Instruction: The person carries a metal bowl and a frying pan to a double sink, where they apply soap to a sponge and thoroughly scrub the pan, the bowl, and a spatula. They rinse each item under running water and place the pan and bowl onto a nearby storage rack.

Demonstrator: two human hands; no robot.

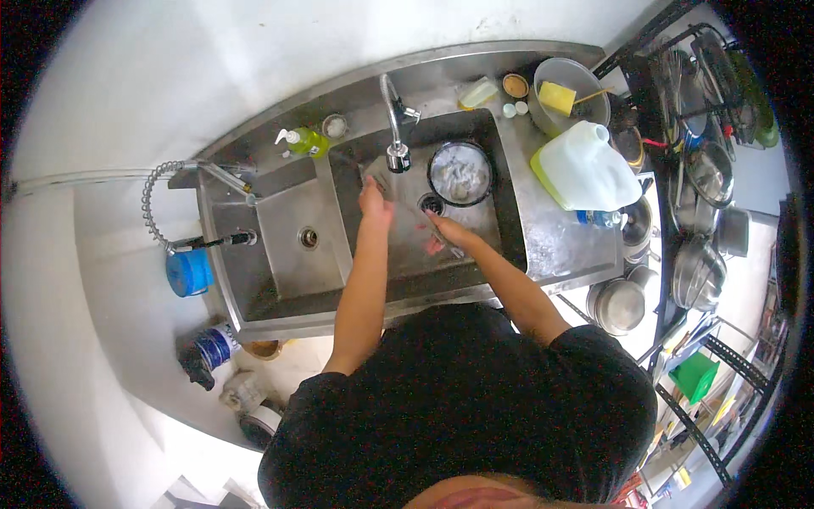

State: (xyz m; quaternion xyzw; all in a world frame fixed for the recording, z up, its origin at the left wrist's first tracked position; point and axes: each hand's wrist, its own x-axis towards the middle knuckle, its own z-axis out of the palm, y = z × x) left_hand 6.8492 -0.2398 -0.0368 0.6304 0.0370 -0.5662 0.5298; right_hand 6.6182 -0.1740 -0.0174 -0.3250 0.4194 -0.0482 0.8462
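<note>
Both hands are over the right basin of a stainless steel sink (407,275). My left hand (376,207) is blurred, left of the faucet head (398,159), with a greyish, see-through edge at its fingertips. My right hand (453,233) is beside the drain (432,204), with a thin shiny edge under its palm. Whether the two edges belong to one clear object cannot be told. Pinkish patches (434,245) show between the hands. A round black-rimmed bowl (460,173) with whitish, foamy contents sits in the basin, above my right hand.
A green pump bottle (308,142) stands behind the divider. On the right counter are a large translucent jug (588,167), a plastic tub (561,71) with a yellow sponge (558,97), and a blue-labelled bottle (598,218). A spring-hose faucet (150,207) is at left; racks of metal pans (699,272) stand at right.
</note>
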